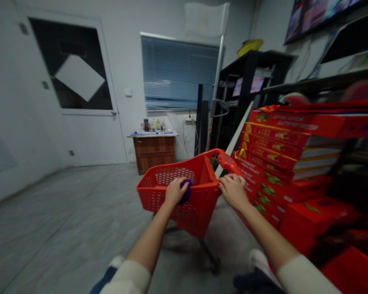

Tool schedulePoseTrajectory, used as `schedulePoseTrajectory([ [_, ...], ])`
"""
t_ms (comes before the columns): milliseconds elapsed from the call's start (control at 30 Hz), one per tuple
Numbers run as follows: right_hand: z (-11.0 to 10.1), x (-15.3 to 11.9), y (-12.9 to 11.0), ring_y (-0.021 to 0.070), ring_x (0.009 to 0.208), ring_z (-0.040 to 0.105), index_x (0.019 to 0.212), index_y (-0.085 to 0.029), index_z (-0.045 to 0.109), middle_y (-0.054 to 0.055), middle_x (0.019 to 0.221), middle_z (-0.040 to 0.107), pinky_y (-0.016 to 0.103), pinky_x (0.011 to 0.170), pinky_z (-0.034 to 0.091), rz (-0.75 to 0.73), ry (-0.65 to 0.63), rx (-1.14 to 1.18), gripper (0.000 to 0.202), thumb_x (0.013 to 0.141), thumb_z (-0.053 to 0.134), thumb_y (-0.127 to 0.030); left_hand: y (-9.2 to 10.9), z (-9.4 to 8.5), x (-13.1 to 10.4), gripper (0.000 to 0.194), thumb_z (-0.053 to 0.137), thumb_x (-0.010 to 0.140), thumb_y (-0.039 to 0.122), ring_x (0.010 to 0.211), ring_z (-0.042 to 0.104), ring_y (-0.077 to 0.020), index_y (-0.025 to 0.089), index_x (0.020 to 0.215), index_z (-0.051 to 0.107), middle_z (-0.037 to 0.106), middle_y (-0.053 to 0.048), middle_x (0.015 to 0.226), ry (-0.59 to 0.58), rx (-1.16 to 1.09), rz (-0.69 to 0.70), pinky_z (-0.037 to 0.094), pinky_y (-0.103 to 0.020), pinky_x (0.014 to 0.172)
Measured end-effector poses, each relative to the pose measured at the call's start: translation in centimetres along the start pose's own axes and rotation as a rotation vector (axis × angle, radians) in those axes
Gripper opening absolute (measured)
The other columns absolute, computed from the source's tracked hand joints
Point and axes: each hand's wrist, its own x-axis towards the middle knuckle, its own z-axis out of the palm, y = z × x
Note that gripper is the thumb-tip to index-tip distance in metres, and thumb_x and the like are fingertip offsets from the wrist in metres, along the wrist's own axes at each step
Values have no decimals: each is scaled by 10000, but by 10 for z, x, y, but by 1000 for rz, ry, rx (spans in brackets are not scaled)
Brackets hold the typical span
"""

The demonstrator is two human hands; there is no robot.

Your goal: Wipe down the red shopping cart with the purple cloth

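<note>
A red plastic shopping cart (199, 208) with perforated basket sides stands on the floor in front of me. My left hand (175, 191) is closed on a small purple cloth-like wad (186, 192), which touches the top rim of the basket's near side. Its exact kind is blurred. At the cart's rear corner, my right hand (233, 190) grips the end of the red handle (228, 163), fingers curled over it. Part of the basket's near side is hidden behind my left hand and the wad.
Stacked red boxes (272, 151) crowd close on the right, beside my right arm. Behind the cart are a wooden cabinet (155, 149) with small items on top and a tall metal stand (219, 69). A white door (95, 139) is at the left back; grey floor (64, 216) extends left.
</note>
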Motion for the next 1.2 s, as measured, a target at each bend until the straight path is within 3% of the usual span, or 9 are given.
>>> schedulePoseTrajectory([
  [67,1,0,-6,238,1047,485,981,-238,687,52,1021,698,439,948,221,24,16,6,260,947,432,-275,8,-1,-1,289,498,930,398,1014,603,-175,271,1138,653,661,-41,1079,9,14,0,448,-284,926],
  [233,-3,-1,-19,241,1044,489,959,-228,678,59,1019,695,436,947,223,25,40,11,252,946,430,-268,58,7,1,305,480,933,458,985,596,-173,294,1113,666,649,-38,1060,27,-13,112,449,-281,901],
  [300,-7,-3,-23,243,1052,490,967,-231,672,53,1025,694,433,944,225,16,26,4,248,947,428,-267,64,7,1,327,482,928,484,993,595,-171,300,1134,658,647,-34,1074,15,-53,149,452,-275,899],
  [533,-11,-6,-33,242,1035,483,938,-229,675,57,993,686,429,931,222,59,49,24,258,943,422,-279,7,-9,5,291,505,929,399,1026,602,-168,281,1143,663,665,-25,1096,-49,-23,43,448,-286,951],
  [600,-9,-6,-38,245,1031,477,928,-221,674,63,984,682,433,934,220,70,62,24,261,942,420,-279,9,-10,5,282,507,928,393,1020,605,-168,278,1125,672,671,-24,1083,-49,-21,44,450,-285,947],
  [800,-9,-9,-51,249,1063,475,996,-220,663,74,1017,680,449,972,231,39,80,42,245,935,430,-265,45,-5,1,319,509,917,478,983,608,-169,303,1130,669,654,-27,1048,-6,-64,133,463,-280,914],
  [933,-16,-12,-33,256,1139,464,1129,-221,637,97,1207,621,434,992,293,3,139,105,293,915,446,-281,23,-8,3,316,506,927,428,1018,604,-171,273,1156,658,647,-40,1087,-21,-45,76,455,-277,934],
  [1067,-11,-13,-4,304,1224,418,1174,-202,608,132,1297,559,491,1006,333,126,242,123,355,911,433,-362,-2,-13,7,311,509,926,421,1036,597,-176,270,1152,661,656,-42,1089,-52,5,7,449,-285,942],
  [1200,6,-14,3,305,1252,412,1151,-150,586,168,1260,570,492,1034,348,130,252,218,367,927,382,-357,19,-12,3,305,494,932,431,1014,596,-180,276,1122,676,654,-43,1056,-6,1,-14,453,-290,928],
])
